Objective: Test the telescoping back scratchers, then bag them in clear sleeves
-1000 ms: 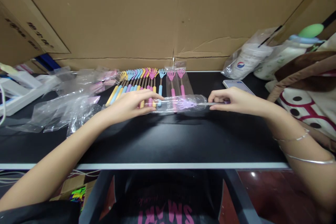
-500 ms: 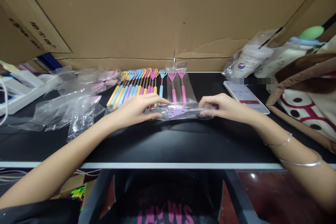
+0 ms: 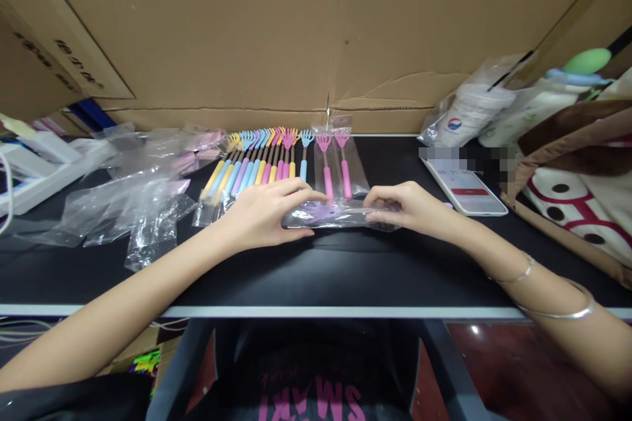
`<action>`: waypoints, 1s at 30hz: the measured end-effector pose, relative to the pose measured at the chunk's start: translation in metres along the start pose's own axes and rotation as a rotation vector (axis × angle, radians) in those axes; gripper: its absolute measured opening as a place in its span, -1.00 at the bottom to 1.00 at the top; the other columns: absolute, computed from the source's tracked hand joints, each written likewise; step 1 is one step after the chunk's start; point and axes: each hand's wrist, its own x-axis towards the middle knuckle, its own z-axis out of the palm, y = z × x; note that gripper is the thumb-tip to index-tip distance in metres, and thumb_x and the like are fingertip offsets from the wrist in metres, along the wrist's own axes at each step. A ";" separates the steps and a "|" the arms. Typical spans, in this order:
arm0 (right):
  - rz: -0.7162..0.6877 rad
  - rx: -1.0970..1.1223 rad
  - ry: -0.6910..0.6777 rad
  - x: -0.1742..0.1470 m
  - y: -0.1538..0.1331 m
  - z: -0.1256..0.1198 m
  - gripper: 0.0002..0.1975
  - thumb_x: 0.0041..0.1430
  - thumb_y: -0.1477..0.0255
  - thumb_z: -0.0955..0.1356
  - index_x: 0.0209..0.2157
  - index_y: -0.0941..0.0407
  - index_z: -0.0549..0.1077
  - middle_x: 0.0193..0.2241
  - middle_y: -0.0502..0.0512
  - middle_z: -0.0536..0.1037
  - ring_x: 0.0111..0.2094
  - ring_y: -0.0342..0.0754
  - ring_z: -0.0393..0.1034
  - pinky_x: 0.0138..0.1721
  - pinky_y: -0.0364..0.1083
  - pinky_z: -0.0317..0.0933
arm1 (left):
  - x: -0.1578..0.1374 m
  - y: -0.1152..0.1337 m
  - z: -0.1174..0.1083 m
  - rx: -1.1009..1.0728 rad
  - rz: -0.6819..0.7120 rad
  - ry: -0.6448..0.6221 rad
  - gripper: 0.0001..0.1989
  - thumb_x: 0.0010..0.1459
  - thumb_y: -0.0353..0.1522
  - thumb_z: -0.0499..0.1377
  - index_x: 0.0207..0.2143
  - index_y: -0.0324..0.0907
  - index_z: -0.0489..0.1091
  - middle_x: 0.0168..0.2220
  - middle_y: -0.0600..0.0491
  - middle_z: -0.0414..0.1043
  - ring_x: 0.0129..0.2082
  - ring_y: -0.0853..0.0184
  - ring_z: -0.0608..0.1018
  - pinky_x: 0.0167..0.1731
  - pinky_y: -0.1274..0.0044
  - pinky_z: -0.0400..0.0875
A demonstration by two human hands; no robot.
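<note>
A purple back scratcher lies sideways in a clear plastic bag in front of me. My left hand is at the bag's left end, thumb and fingers spread apart around the claw head. My right hand is closed in a pinch at the bag's right end, on the scratcher's shaft. Part of the purple handle shows beyond that hand. Just behind the bag are two pink back scratchers on clear plastic. Left of them, a row of yellow, blue, purple and pink back scratchers lies side by side.
Crumpled clear bags cover the left of the black table. A white power strip sits at the far left. On the right are a phone, a bagged cup and a fabric bag. Cardboard walls the back.
The scratcher's claw head has moved slightly left with the bag. My left thumb and fingers have spread wider, and my right hand has shifted a little left along the bag.
</note>
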 end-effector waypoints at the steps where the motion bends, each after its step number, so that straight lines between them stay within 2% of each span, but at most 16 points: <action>1: -0.004 0.008 0.005 0.000 -0.001 0.001 -0.69 0.10 0.15 0.36 -0.36 0.14 0.44 -0.58 -0.03 0.45 -0.57 -0.18 0.26 -0.48 -0.19 0.08 | 0.000 0.000 0.001 -0.005 0.008 0.016 -0.60 0.15 -0.22 0.19 0.05 -0.03 0.33 -0.07 0.08 0.45 -0.16 0.32 0.51 -0.35 0.58 0.31; 5: -0.013 0.011 -0.001 0.000 -0.002 0.003 -0.69 0.11 0.15 0.35 -0.35 0.14 0.42 -0.58 -0.04 0.43 -0.57 -0.18 0.24 -0.48 -0.20 0.08 | 0.001 -0.001 0.000 -0.036 0.023 0.065 -0.67 0.19 -0.28 0.15 0.02 -0.04 0.36 -0.10 0.08 0.48 -0.17 0.34 0.52 -0.31 0.58 0.33; 11: -0.059 -0.106 0.054 0.000 0.004 0.004 -0.73 0.12 0.18 0.34 -0.37 0.12 0.42 -0.57 -0.04 0.40 -0.55 -0.18 0.22 -0.47 -0.20 0.09 | 0.001 -0.003 0.001 -0.092 -0.009 0.033 -0.61 0.17 -0.16 0.20 0.03 -0.04 0.35 -0.10 0.06 0.47 -0.18 0.33 0.52 -0.32 0.58 0.34; 21: -0.064 -0.244 0.147 -0.004 -0.001 0.003 -0.84 0.17 0.29 0.30 -0.35 0.08 0.42 -0.44 0.03 0.53 -0.45 -0.11 0.37 -0.41 -0.17 0.09 | 0.001 -0.002 0.002 -0.069 -0.057 0.059 -0.66 0.14 -0.19 0.23 -0.03 0.01 0.38 -0.18 0.12 0.47 -0.25 0.36 0.51 -0.40 0.59 0.26; 26: -0.039 -0.289 0.144 -0.006 -0.003 0.001 -0.85 0.16 0.29 0.30 -0.38 0.07 0.41 -0.45 0.03 0.54 -0.44 -0.09 0.38 -0.42 -0.16 0.06 | 0.001 -0.001 0.000 -0.166 -0.092 -0.012 -0.60 0.14 -0.11 0.22 0.01 0.02 0.36 -0.13 0.10 0.46 -0.25 0.36 0.50 -0.40 0.59 0.24; 30: -0.030 -0.295 0.142 -0.007 -0.006 0.000 -0.86 0.15 0.31 0.31 -0.40 0.08 0.40 -0.46 0.03 0.53 -0.45 -0.10 0.37 -0.42 -0.16 0.06 | 0.001 -0.001 0.001 -0.188 -0.093 -0.021 -0.57 0.14 -0.07 0.20 0.02 0.02 0.35 -0.15 0.10 0.46 -0.25 0.35 0.50 -0.41 0.59 0.23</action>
